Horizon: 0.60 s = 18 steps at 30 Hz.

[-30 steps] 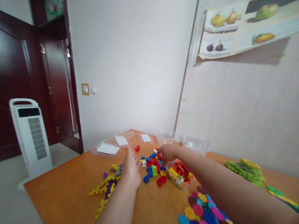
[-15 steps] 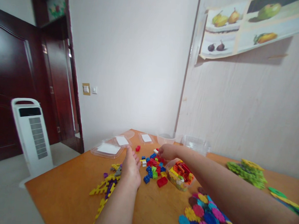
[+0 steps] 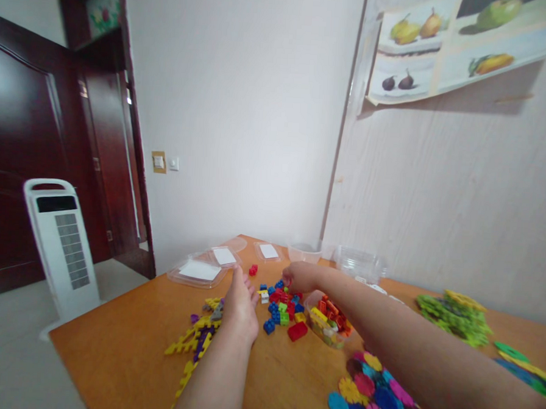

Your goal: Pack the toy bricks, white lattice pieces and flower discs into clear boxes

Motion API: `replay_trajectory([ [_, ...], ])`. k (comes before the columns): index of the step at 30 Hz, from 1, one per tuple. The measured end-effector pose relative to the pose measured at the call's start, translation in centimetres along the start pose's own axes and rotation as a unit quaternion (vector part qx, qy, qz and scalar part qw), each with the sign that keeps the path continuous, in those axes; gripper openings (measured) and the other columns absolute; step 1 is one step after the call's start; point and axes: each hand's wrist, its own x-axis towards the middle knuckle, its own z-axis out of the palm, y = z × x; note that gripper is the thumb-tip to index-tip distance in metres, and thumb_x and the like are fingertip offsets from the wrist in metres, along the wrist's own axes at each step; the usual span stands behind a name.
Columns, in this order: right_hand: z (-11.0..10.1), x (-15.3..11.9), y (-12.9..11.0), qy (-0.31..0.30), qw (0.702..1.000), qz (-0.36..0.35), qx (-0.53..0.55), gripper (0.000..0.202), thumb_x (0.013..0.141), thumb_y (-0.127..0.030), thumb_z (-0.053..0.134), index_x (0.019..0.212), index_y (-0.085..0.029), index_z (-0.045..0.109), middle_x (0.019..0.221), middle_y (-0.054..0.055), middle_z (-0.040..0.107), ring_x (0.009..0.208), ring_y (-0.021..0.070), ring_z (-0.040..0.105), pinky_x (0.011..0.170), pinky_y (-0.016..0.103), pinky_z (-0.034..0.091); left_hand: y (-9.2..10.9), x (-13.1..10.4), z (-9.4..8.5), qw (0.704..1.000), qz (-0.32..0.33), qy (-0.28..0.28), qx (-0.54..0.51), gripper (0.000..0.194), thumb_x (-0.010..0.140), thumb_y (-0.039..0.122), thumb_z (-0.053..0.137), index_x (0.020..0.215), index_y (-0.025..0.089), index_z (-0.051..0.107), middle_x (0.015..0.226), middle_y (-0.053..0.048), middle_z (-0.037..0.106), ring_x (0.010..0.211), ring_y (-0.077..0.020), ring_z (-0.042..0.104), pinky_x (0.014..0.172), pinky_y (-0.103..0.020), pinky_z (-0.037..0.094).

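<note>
My left hand (image 3: 241, 306) stands on its edge on the table, its fingers stretched out and nothing in them. Beside it on the left lie yellow and purple notched plastic pieces (image 3: 198, 333). My right hand (image 3: 302, 277) reaches over the far side of a loose pile of toy building blocks (image 3: 280, 307) in red, blue, green, yellow and white. Its fingers are curled and pressed together, and what they hold is hidden. Under the right wrist is a clear plastic tub (image 3: 325, 334) with orange, red and yellow blocks. One red block (image 3: 253, 269) lies apart at the back.
Clear lids with white labels (image 3: 199, 270) lie at the back left of the wooden table (image 3: 123, 343). A clear bowl (image 3: 304, 252) and stacked clear containers (image 3: 360, 263) stand by the wall. Colourful notched discs (image 3: 373, 396) lie front right, green pieces (image 3: 454, 318) farther right.
My right hand has shifted slightly left over the far side of the block pile. A white block near its fingertips no longer shows. The left hand has stayed still.
</note>
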Motion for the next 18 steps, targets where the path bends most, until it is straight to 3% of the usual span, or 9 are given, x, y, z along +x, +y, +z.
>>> replay_trajectory([
  [11,0.3,0.3,0.3,0.018,0.999,0.021,0.022,0.030,0.075,-0.034,0.066,0.098,-0.017,0.076,0.100,0.011,0.076,0.087,0.0238,0.068,0.064,0.026,0.043,0.0,0.0,-0.1,1.000,0.002,-0.004,0.000,0.076,0.092,0.065,0.040,0.145,0.010,0.044,0.156,-0.017,0.038,0.143,-0.0271,0.038,0.117,-0.038,0.032],
  [18,-1.5,-3.8,2.2,0.084,0.992,0.039,0.087,0.021,0.081,-0.030,0.058,0.092,-0.017,0.070,0.091,0.004,0.072,0.079,0.0155,0.062,0.060,0.022,0.037,0.1,-0.3,0.0,1.000,-0.006,-0.001,-0.003,0.076,0.092,0.065,0.040,0.146,0.011,0.044,0.156,-0.017,0.039,0.144,-0.0262,0.038,0.116,-0.036,0.033],
])
